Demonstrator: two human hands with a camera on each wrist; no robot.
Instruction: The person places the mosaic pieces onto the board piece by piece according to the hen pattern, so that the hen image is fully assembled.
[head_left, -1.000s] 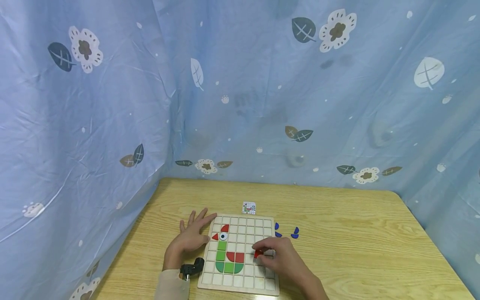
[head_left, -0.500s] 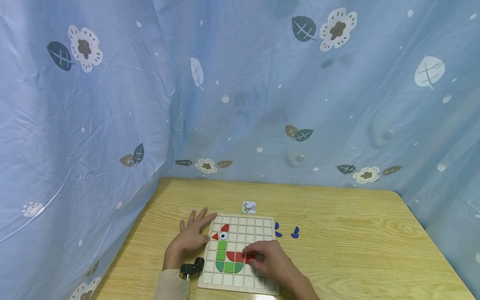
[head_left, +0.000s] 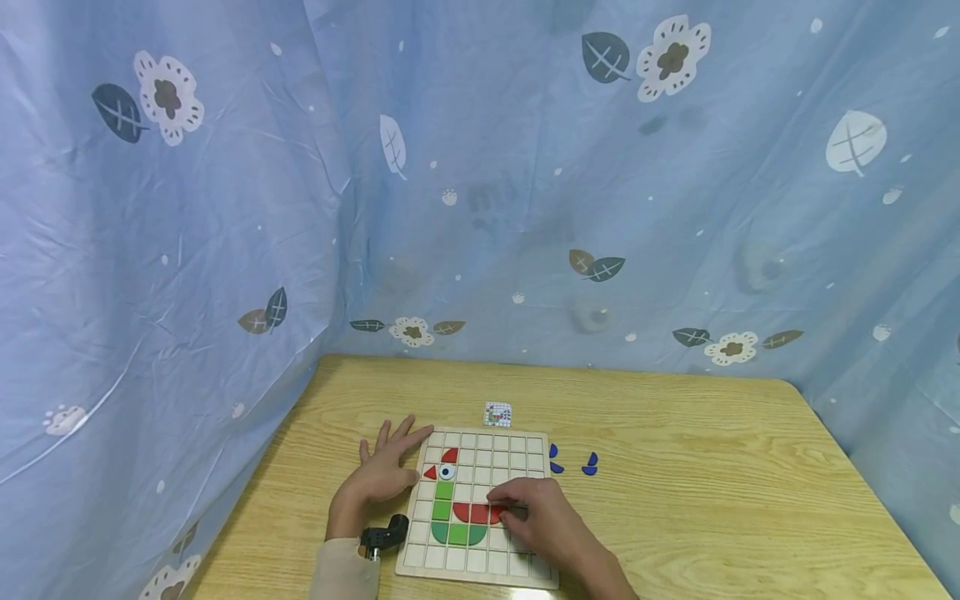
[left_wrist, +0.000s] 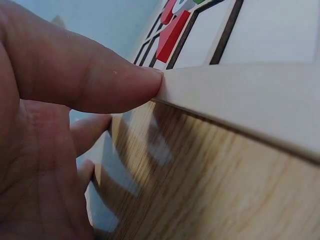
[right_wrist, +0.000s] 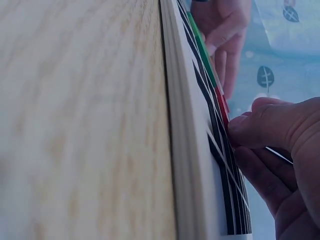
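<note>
A wooden grid board (head_left: 480,577) lies on the table with colored tiles set in its squares. Green tiles (head_left: 444,491) run down the left and along the bottom of the figure, with a round eye tile (head_left: 447,472) and red pieces near the top. My right hand (head_left: 543,521) pinches a red tile (head_left: 495,515) at the right end of the red row, low in its square. Fingers partly hide that tile. On the board's left edge rests my left hand (head_left: 382,475), fingers spread, thumb tip touching the rim in the left wrist view.
Several blue pieces (head_left: 590,470) lie on the table right of the board. Behind the board is a small picture card (head_left: 498,414). A patterned blue curtain (head_left: 480,208) hangs along the table's back and left.
My right hand has moved left across the board with the red tile, bringing it down beside the other red tiles. The left hand stays in place.
</note>
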